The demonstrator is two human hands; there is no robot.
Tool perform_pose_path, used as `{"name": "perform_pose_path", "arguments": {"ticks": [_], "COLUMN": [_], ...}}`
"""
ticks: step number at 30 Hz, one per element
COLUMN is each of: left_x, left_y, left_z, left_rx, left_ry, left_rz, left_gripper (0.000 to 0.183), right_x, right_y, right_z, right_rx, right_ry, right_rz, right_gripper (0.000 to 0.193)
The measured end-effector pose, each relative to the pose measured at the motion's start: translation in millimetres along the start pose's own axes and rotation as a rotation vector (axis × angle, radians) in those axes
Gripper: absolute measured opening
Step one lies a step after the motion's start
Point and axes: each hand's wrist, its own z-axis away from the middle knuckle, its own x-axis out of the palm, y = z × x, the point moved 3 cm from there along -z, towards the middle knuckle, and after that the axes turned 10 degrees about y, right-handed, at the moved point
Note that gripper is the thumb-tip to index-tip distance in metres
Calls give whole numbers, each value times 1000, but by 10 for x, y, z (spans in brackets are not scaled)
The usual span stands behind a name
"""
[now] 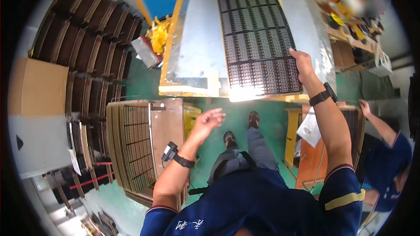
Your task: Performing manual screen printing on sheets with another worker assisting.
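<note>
A long dark panel (258, 39) with rows of small repeated printed marks, like a circuit-board panel, lies lengthwise on a pale worktable (199, 30). Its near end reaches the table's front edge and shines with glare. My right hand (305, 65) is closed on the panel's right edge near that end, thumb on top; the other fingers are mostly hidden. My left hand (207, 123) hovers short of the table, empty, with its fingers loosely apart. Left of it, a rack (131, 144) holds several similar panels standing on edge.
Tall dark shelving (83, 39) and a cardboard box (41, 87) stand to the left. Yellow cloth or plastic (159, 35) hangs by the table's left side. A cluttered bench (350, 22) is at the far right. Another person (387, 157) reaches toward a right-hand stack with a paper sheet (309, 127).
</note>
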Motion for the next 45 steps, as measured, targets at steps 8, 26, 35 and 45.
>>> {"name": "perform_pose_path", "arguments": {"ticks": [8, 26, 35, 45], "left_x": [619, 639, 737, 683], "left_y": [607, 558, 663, 665], "left_z": [-129, -347, -338, -339], "left_rx": [719, 820, 837, 847], "left_ry": [65, 143, 128, 93], "left_rz": [-945, -1208, -1342, -1299], "left_gripper": [46, 50, 54, 53], "right_x": [337, 341, 413, 328], "right_y": [398, 506, 15, -91], "right_z": [-441, -395, -436, -480], "right_rx": [138, 40, -615, -383], "right_ry": [-78, -96, -63, -175], "right_rz": [-62, -94, 1021, 1121], "right_gripper": [26, 27, 82, 102]}}
